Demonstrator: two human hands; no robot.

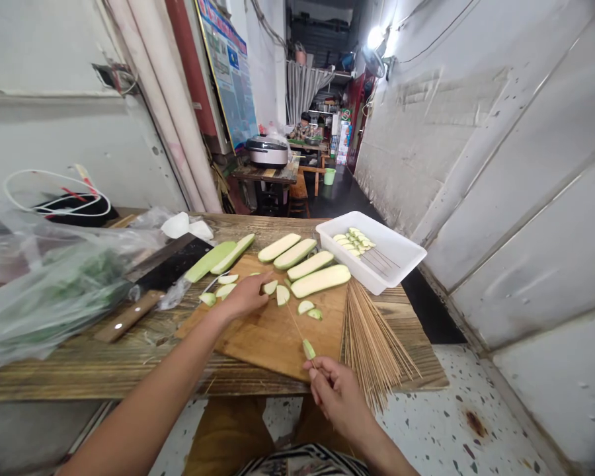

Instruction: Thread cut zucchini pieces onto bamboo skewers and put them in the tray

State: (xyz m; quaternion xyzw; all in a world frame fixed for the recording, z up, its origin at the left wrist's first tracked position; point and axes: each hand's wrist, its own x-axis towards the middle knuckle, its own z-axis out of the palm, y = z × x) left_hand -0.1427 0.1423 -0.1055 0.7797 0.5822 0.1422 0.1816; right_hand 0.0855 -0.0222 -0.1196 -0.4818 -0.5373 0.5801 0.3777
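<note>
My right hand (pixel 334 390) pinches a thin bamboo skewer (pixel 293 320) near the front edge of the wooden cutting board (pixel 277 340). One green-skinned zucchini slice (pixel 309 349) is threaded on it, just beyond my fingertips. Over the board, my left hand (pixel 248 296) has its thumb and fingers closed around a pale zucchini slice (pixel 270 287). Loose slices (pixel 305 307) lie around both sides of that hand. Several zucchini halves (pixel 320 280), most with the cut face up, rest along the board's far side.
A bundle of bamboo skewers (pixel 374 344) lies right of the board. Behind it, a white plastic tub (pixel 401 254) holds skewered slices. A cleaver (pixel 133 316) and a plastic bag of greens (pixel 64 297) are on the left. Farther back, a person (pixel 305 125) sits at a table.
</note>
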